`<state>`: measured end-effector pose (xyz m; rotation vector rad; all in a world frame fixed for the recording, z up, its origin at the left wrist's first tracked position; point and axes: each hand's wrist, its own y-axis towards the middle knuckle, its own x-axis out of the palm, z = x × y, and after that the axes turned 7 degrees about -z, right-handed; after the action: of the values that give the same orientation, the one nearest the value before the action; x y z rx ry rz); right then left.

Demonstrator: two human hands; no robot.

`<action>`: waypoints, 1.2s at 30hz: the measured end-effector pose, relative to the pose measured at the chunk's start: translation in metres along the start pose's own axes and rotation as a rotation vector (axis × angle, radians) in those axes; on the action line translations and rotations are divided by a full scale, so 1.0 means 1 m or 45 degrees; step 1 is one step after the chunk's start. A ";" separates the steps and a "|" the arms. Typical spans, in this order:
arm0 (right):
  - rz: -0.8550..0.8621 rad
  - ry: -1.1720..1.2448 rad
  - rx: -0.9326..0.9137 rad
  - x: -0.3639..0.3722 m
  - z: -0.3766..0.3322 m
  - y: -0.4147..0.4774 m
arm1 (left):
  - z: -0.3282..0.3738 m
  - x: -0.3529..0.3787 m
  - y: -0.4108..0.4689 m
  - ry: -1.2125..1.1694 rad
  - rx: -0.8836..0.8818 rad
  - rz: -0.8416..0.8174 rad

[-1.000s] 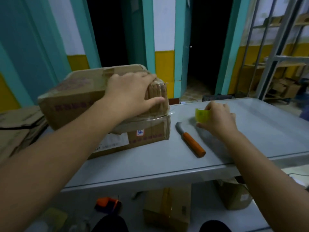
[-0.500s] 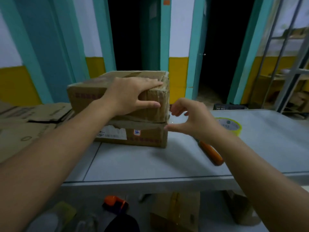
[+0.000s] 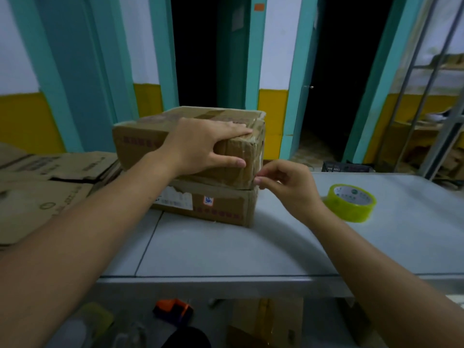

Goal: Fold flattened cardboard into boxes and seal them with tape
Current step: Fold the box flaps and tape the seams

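Two brown cardboard boxes are stacked on the grey table (image 3: pixel 226 249). My left hand (image 3: pixel 208 144) lies on the upper box (image 3: pixel 140 141), fingers straight across its top and thumb along the front face. Glossy clear tape runs down that box's right edge. My right hand (image 3: pixel 288 187) has thumb and forefinger pinched at the tape end by the upper box's bottom right corner, just above the lower box (image 3: pixel 218 207). A yellow-green tape roll (image 3: pixel 351 204) lies flat on the table to the right of my right hand.
Flattened cardboard sheets (image 3: pixel 50 182) are piled at the table's left. Under the table sit an orange tool (image 3: pixel 173 307) and a brown box (image 3: pixel 266 320). A metal rack (image 3: pixel 426 109) stands at the right, a black crate (image 3: pixel 346 168) behind the table.
My right hand let go of the tape roll, which now lies on the table, and moved left to the box corner. The upper box has been set level on the lower one.
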<state>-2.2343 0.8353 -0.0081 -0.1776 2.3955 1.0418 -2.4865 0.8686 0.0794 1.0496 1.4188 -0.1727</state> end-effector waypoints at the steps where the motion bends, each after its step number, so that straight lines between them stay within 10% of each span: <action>1: 0.056 0.019 -0.007 0.002 0.003 -0.001 | 0.000 0.000 0.000 -0.001 0.003 0.005; 11: -0.295 0.207 0.184 -0.011 0.020 0.001 | -0.002 0.005 0.001 -0.008 -0.006 0.014; 36: -0.273 0.356 0.322 -0.010 0.015 0.019 | 0.000 0.005 -0.001 -0.008 0.006 0.054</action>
<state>-2.2254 0.8587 0.0007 -0.5057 2.6584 0.6438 -2.4858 0.8701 0.0745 1.0815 1.3903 -0.1483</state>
